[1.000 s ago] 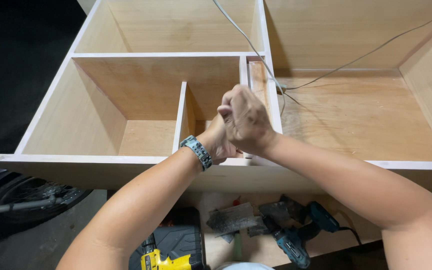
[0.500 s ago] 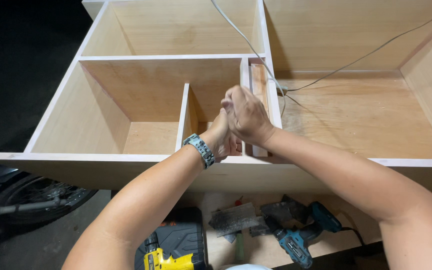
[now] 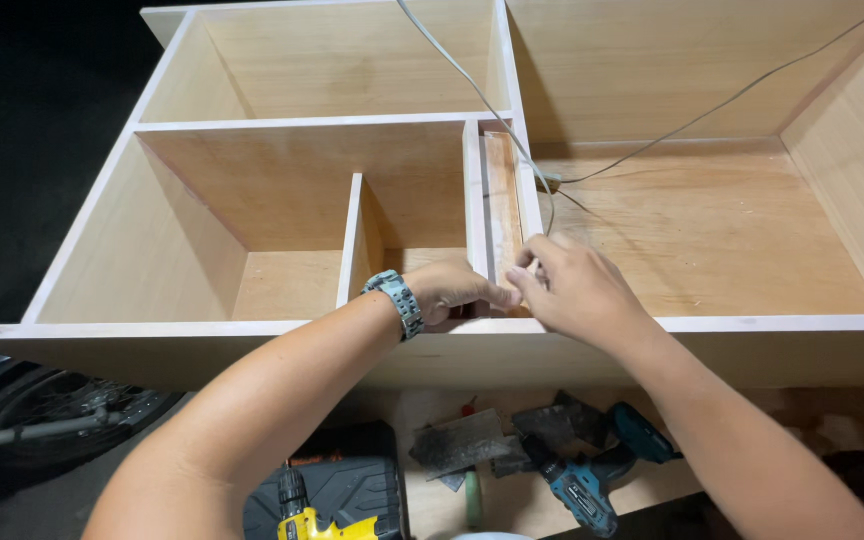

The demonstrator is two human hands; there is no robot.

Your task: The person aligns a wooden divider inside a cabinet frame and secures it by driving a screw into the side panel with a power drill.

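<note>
Yellow drill point(image 3: 304, 515) cut off below

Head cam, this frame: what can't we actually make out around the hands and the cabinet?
- Head view: whether the left hand and right hand pinch anything; the fingers cover the meeting point.
- Near end of the narrow slot: behind both hands.
- Yellow drill: cut off by the bottom edge.
- Dark wheel-like shape: too dim to identify.
- Cable: its ends leave the frame.
</note>
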